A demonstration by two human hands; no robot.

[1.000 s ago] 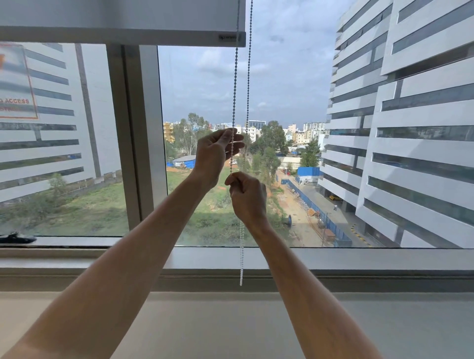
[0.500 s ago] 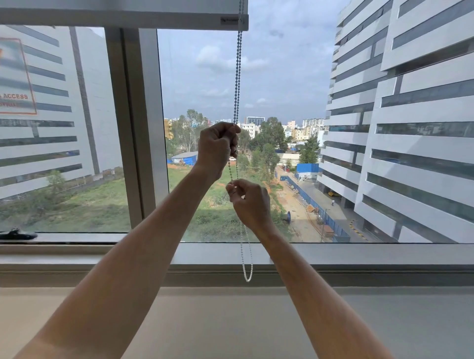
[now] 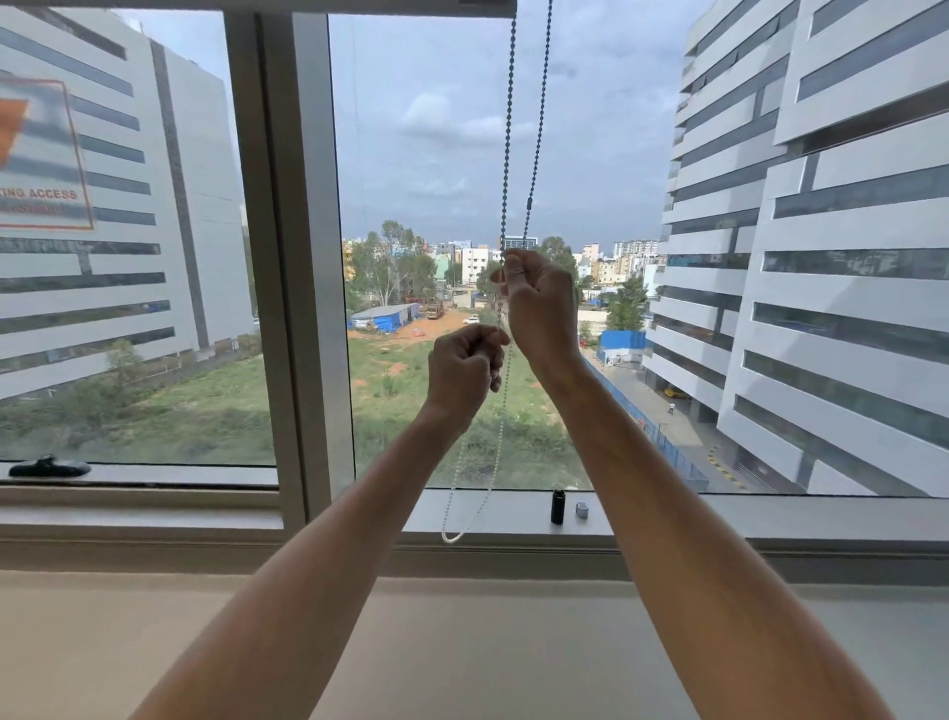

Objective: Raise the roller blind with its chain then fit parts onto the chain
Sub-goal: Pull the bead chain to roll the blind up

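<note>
A beaded chain point(image 3: 508, 128) hangs in two strands in front of the window, with a dark connector point(image 3: 529, 203) on the right strand. Its white lower loop point(image 3: 452, 537) dangles down to the sill. My right hand point(image 3: 542, 303) is the upper one, fisted around the chain. Just below and to the left, my left hand point(image 3: 464, 372) is closed on the chain too. Only the bottom bar of the roller blind point(image 3: 488, 2) shows, at the very top edge. A black cylinder part point(image 3: 558, 506) and a small grey part point(image 3: 582, 510) stand on the sill.
The window sill point(image 3: 770, 519) runs across below the glass, with a wide pale ledge point(image 3: 462, 642) in front. A vertical frame post point(image 3: 292, 257) stands left of the chain. A black window handle point(image 3: 49, 467) and an orange-edged sticker point(image 3: 41, 154) are at the left.
The blind has risen almost out of view. My hands have swapped: the right has gone up the chain, the left has come down. The two parts on the sill now show.
</note>
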